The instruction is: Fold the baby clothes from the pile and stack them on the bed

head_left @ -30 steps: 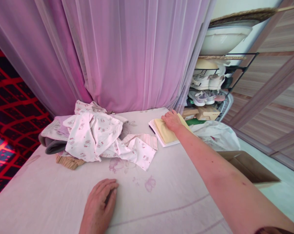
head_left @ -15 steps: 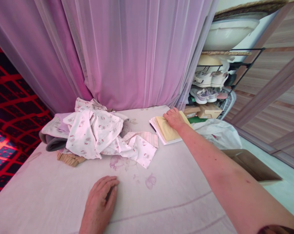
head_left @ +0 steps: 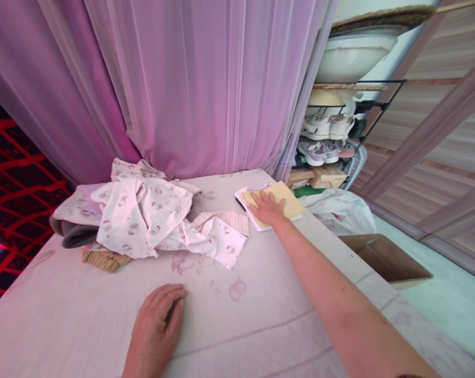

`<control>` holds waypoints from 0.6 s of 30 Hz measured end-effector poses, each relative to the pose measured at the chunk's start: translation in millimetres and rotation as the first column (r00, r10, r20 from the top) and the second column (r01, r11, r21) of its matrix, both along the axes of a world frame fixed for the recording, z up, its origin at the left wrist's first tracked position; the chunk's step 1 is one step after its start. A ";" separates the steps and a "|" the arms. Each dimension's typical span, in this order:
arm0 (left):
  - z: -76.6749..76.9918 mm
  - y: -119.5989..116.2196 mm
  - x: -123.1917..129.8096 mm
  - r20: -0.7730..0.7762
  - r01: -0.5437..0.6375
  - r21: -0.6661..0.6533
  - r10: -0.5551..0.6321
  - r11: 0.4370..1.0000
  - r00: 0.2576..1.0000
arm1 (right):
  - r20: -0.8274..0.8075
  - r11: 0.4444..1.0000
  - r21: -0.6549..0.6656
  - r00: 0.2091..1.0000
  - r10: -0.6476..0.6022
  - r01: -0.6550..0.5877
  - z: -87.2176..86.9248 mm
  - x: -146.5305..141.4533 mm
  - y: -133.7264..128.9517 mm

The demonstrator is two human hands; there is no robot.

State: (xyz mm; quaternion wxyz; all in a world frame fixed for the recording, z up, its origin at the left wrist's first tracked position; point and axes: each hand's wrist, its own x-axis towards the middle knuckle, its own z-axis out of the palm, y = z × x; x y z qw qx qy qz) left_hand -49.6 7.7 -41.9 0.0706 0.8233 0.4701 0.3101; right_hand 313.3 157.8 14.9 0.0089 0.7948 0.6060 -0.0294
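Observation:
My right hand [head_left: 268,208] lies flat with fingers spread on a folded yellow garment [head_left: 294,200]. That garment tops a small stack of folded clothes [head_left: 261,224] with white and dark edges showing underneath. On the bed, at the lower middle, my left hand [head_left: 157,321] rests on its side, fingers loosely curved, thumb apart, holding nothing. Beyond it is a loose heap of clothes. Uppermost in the heap lies a white garment with small cartoon prints [head_left: 150,210]. A tan ribbed piece [head_left: 104,259] and a dark grey one [head_left: 80,236] stick out at its left.
A pale flowered sheet [head_left: 221,336] covers the bed. Purple curtains [head_left: 198,89] hang behind. To the right stand a rack with shoes [head_left: 318,126] and a white basin [head_left: 355,58], a white plastic bag [head_left: 343,210], an open brown box [head_left: 382,257] and a wooden wardrobe [head_left: 430,131].
My right hand has gone from gripping the yellow garment's far part to lying spread on its near left part. The view has turned slightly right. My left hand stays on the bed.

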 end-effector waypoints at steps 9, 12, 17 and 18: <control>4.0 1.4 1.2 0.012 0.008 0.048 -0.008 0.999 1.000 | -0.051 0.998 0.056 0.999 0.017 -0.014 15.2 8.2 -8.2; 1.1 1.6 0.4 -0.004 0.002 0.034 -0.002 0.999 1.000 | -0.001 0.987 0.108 0.993 -0.116 0.116 8.1 10.2 -10.1; -2.6 1.7 -2.3 -0.007 -0.003 0.027 0.004 1.000 1.000 | -0.076 0.976 0.021 0.973 -0.217 0.219 -4.2 8.2 -4.0; -2.8 1.7 -2.9 -0.005 -0.004 0.028 0.004 1.000 1.000 | -0.094 0.977 0.013 0.973 -0.209 0.211 -4.3 7.5 -2.3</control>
